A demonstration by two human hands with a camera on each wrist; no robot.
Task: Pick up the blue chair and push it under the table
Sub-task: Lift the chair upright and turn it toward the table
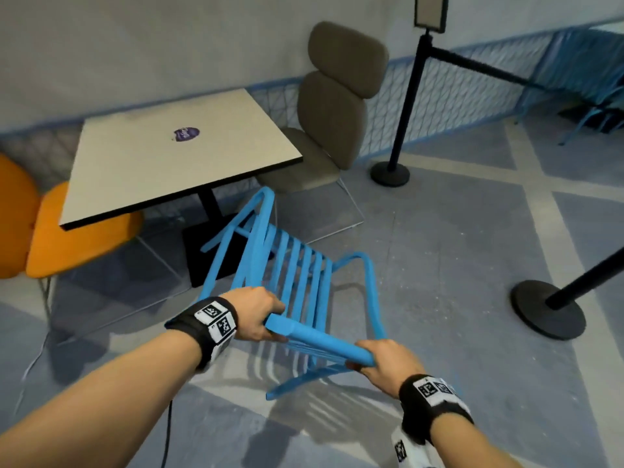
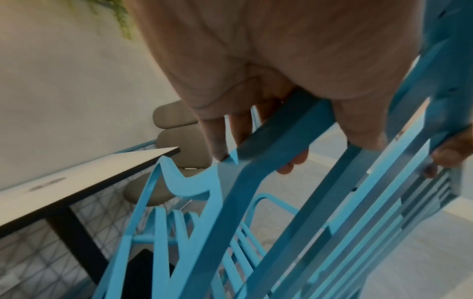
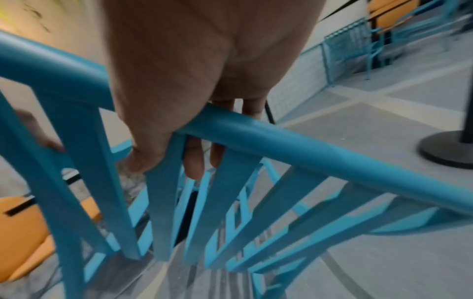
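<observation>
Chair in hand, tipped toward the table — not yet pushed in.

The blue chair (image 1: pixel 290 282) leans forward over the floor, gripped by its top rail: the left hand (image 1: pixel 258 317) curls round the rail's left end, the right hand (image 1: pixel 388 361) wraps its right end, fingers showing between the slats. Its front legs point at the black pedestal of the white square table (image 1: pixel 175 157), near the table's edge but not beneath it. The pick-up looks done; the swing upright and the push under remain. An orange chair (image 1: pixel 77 238) and a taupe padded chair (image 1: pixel 331 116) flank the table — stanchions (image 1: pixel 401 130) stand to the right.
</observation>
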